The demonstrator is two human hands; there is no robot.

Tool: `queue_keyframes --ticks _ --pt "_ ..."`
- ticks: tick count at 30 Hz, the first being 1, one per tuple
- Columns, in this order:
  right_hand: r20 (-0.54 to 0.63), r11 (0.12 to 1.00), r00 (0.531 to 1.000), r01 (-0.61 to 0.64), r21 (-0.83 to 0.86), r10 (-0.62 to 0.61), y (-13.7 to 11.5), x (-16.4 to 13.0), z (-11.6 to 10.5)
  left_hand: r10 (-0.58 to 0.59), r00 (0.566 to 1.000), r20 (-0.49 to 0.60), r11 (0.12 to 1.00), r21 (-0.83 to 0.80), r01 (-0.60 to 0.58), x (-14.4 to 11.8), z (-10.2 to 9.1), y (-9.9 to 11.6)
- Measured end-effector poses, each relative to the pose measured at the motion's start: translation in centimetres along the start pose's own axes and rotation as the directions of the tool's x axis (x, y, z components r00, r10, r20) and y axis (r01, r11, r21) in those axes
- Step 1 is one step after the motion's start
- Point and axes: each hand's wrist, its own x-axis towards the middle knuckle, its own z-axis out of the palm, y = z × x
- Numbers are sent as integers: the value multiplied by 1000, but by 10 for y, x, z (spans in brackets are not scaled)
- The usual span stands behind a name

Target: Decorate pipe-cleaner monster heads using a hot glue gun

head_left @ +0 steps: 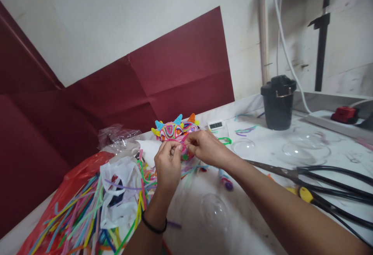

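pink, fuzzy pipe cleaner (182, 143) sits pinched between both hands, right in front of the colourful horned craft figure (174, 130) on the white table (262, 224). the left hand (168, 165) comes up from below with its fingers (178, 147) closed on the near end of the piece, wrist marked by a black band (154, 227). the right hand (205, 146) reaches in from the right side, its fingers (188, 141) also closed on the same bit, so the two sets of fingertips almost touch. the strand between them is short and runs roughly left to right, just below the figure's face; how much of it is already attached to the figure cannot be told, since the hands cover that spot. the figure lies just beyond the fingertips, away from the person, and both hands are about equally near it.

to the left lies a heap of loose pipe cleaners (78, 216) over a red plastic bag (64, 193). clear plastic half-domes (215, 212) rest on the table, large scissors (291, 171) lie near the right forearm, and a black bucket (278, 101) stands well apart at the back.
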Motion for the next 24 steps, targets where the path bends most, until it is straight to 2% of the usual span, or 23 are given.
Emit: queue_keyframes --ticks 6,11,16,19,22,24 --pt "-60 969 986 -138 207 153 1 2 8 -81 994 -70 994 -81 76 -2 4 -1" --pt "44 841 961 -261 474 273 6 7 24 -201 977 -73 961 -207 182 -4 10 -8" --pt "96 755 957 -275 595 273 8 7 29 -267 960 -79 931 -278 236 -4 13 -11" --pt "91 770 967 -244 589 237 11 8 29 -336 940 -61 883 -368 292 -4 13 -8" --pt "63 833 980 -196 518 191 17 8 26 -374 926 44 816 -459 351 -2 12 -5" --pt "34 889 988 -152 433 152 19 8 21 -352 929 111 804 -473 361 -1 11 -5"
